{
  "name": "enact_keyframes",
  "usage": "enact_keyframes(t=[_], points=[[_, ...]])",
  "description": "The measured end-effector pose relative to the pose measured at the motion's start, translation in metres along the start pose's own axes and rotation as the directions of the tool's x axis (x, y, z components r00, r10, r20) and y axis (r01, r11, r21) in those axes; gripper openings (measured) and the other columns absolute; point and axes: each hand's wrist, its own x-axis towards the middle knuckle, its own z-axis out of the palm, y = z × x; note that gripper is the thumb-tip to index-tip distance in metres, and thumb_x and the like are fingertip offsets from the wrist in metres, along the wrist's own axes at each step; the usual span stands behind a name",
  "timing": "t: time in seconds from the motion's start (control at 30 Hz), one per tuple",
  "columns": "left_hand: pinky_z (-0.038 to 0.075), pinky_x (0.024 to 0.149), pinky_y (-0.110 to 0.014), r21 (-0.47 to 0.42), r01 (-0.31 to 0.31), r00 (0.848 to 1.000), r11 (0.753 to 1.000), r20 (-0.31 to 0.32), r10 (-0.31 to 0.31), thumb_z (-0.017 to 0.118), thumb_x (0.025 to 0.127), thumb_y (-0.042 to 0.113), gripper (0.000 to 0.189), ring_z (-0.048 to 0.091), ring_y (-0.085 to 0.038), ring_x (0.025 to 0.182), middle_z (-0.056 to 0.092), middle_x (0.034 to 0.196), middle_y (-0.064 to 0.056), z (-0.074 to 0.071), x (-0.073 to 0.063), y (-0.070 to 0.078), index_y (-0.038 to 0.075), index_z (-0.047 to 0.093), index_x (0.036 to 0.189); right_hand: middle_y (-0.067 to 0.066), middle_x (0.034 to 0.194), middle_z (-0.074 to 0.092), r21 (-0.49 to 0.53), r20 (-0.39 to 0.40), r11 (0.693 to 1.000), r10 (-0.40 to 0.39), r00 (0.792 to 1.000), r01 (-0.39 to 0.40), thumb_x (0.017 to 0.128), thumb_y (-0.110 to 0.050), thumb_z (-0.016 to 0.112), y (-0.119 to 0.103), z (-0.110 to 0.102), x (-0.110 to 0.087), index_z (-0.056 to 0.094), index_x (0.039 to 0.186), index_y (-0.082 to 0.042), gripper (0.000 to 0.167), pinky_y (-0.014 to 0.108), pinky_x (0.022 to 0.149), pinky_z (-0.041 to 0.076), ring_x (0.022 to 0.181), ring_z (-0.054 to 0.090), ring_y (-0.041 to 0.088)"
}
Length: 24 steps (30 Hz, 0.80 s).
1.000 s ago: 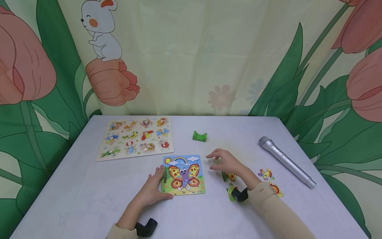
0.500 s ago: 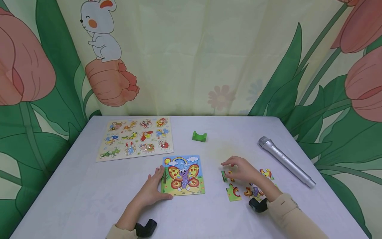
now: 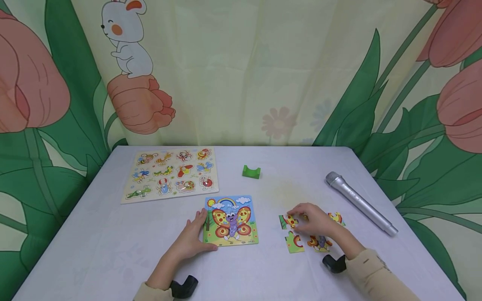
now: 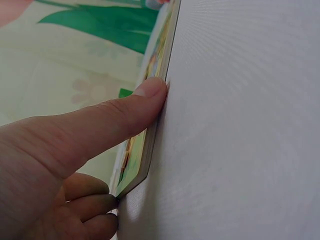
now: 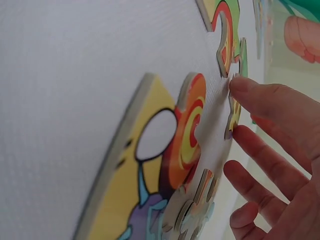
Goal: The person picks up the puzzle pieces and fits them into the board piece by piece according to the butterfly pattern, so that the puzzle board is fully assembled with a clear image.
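Against loose left grip [image 3: 192,238]: one square, colourful butterfly board [image 3: 233,223]; round right grip [image 3: 310,219] (pinching? can't tell): 4+ multicoloured jigsaw pieces [image 3: 293,243].

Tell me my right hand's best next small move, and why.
Probably pinch up the spotted-wing piece: your right hand is at it, thumb by its edge, and it lies loose on the table, while your left hand touches the butterfly board.
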Motion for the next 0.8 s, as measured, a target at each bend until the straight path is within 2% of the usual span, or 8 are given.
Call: enact_keyframes(t=[0.1,0.57,0.8], points=[[0.007,0.11,-0.051,-0.007,-0.002,1.0,1.0,-0.003,0.002,0.085,0.06,0.028,0.106,0.014,-0.035,0.136,0.023,0.146,-0.023,0.0002,-0.0001,-0.0006,-0.007,0.025,0.14,-0.002,0.105,0.062,-0.013,0.001,1.0,-0.008,1.0,0.008,0.071,-0.016,0.078,0.002,0.0013,0.0001,0.067,0.108,-0.012,0.039,0.04,0.083,0.048,0.096,0.055,0.018],[0.006,0.11,-0.05,-0.002,0.021,1.0,1.0,-0.001,-0.021,0.084,0.061,0.026,0.106,0.012,-0.033,0.137,0.02,0.147,-0.021,-0.0003,0.0002,-0.0014,-0.005,0.023,0.142,-0.004,0.1,0.06,-0.034,-0.021,0.999,-0.01,1.0,0.01,0.071,-0.016,0.077,-0.0002,0.0043,0.0029,0.068,0.106,-0.012,0.036,0.038,0.08,0.048,0.092,0.054,0.016],[0.005,0.11,-0.049,-0.004,0.024,1.0,1.0,0.002,-0.024,0.084,0.062,0.026,0.106,0.011,-0.033,0.137,0.02,0.148,-0.02,-0.0002,0.0006,-0.0009,-0.004,0.022,0.142,-0.006,0.097,0.058,-0.007,-0.044,0.999,-0.048,0.998,0.047,0.071,-0.016,0.077,-0.0019,0.0067,0.0058,0.069,0.104,-0.01,0.035,0.032,0.075,0.048,0.087,0.053,0.013]])
